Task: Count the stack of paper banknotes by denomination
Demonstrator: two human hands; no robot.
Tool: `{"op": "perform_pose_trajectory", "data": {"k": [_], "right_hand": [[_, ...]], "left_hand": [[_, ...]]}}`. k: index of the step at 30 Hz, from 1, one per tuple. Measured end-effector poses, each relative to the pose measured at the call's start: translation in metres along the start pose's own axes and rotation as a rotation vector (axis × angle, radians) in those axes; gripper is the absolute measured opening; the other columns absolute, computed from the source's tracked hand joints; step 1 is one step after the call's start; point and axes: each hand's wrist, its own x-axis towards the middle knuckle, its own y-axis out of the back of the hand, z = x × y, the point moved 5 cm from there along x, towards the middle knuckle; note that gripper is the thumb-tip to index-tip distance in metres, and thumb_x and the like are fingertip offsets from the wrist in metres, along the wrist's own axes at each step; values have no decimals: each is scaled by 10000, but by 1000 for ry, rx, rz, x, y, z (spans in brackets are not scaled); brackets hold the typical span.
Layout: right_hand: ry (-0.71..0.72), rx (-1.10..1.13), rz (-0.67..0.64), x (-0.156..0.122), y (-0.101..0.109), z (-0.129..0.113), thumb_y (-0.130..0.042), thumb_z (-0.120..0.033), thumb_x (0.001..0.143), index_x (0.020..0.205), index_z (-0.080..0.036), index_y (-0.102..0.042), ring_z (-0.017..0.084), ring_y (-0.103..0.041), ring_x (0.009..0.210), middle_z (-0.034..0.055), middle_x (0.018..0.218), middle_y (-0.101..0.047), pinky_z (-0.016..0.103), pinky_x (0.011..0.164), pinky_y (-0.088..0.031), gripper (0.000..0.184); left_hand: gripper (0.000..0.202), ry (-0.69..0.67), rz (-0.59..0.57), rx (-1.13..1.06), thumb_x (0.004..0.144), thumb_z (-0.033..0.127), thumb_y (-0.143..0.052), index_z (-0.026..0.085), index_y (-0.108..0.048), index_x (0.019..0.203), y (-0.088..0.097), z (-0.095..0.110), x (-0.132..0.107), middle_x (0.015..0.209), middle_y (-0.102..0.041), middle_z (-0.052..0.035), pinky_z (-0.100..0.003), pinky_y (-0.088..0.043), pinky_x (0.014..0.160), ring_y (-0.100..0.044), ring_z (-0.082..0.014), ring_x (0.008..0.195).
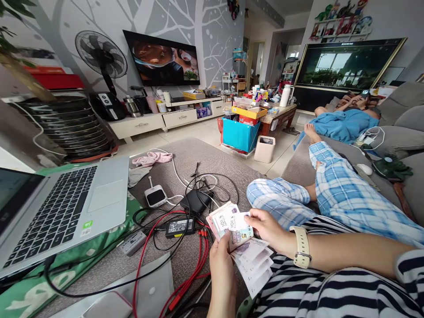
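Note:
A fanned stack of paper banknotes is held over the sofa in front of my lap. My left hand grips the stack from below, its thumb pressed on the notes. Several pale notes hang spread out on the near side of that hand. With thumb and fingers, my right hand pinches the top corner of a note marked with a 5. A cream watch sits on the right wrist. Just beyond the notes lie a black box-shaped device and a black power adapter.
An open laptop lies on a green cloth at left. Black, white and red cables tangle across the sofa. A white device with a dark screen is among them. Another person lies under a blue blanket at right. A bin stands on the floor.

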Motion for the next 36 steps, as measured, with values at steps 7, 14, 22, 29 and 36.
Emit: {"op": "perform_pose_trajectory", "data": {"k": [7, 14, 22, 29, 36], "right_hand": [[-25, 120, -44, -6, -6, -15, -595, -448, 788, 650, -174, -446, 77, -284, 503, -55, 556, -350, 242, 468, -182, 341], [-24, 190, -107, -8, -10, -18, -613, -444, 772, 666, -173, -459, 80, -352, 539, -49, 606, -387, 222, 489, -241, 330], [-17, 148, -90, -9, -10, -22, -619, -464, 758, 735, -172, -511, 76, -319, 518, -51, 605, -398, 223, 480, -218, 312], [26, 52, -74, -9, -7, -22, -577, -461, 791, 732, -171, -527, 86, -355, 529, -41, 607, -416, 222, 482, -250, 300], [37, 52, -77, -10, -6, -22, -561, -446, 811, 700, -171, -516, 90, -343, 537, -44, 582, -385, 223, 490, -261, 300]], "left_hand": [[420, -27, 14, -18, 744, 254, -604, 78, -608, 1125, 2, -2, 5, 1006, -699, -159, -370, -520, 828, -665, -264, 924], [390, -34, 46, 29, 729, 245, -602, 72, -634, 1076, -1, 5, -1, 960, -712, -144, -355, -524, 807, -665, -266, 921], [393, -27, 35, 28, 716, 257, -618, 73, -636, 1062, 2, 2, 2, 949, -712, -149, -356, -527, 794, -668, -268, 908], [384, -25, 15, 24, 716, 251, -611, 58, -629, 1047, 2, 0, 4, 868, -719, -143, -371, -528, 781, -675, -270, 867], [379, -26, 26, 27, 724, 234, -598, 70, -628, 1065, 0, 2, 2, 910, -717, -143, -368, -523, 799, -673, -264, 883]]}}
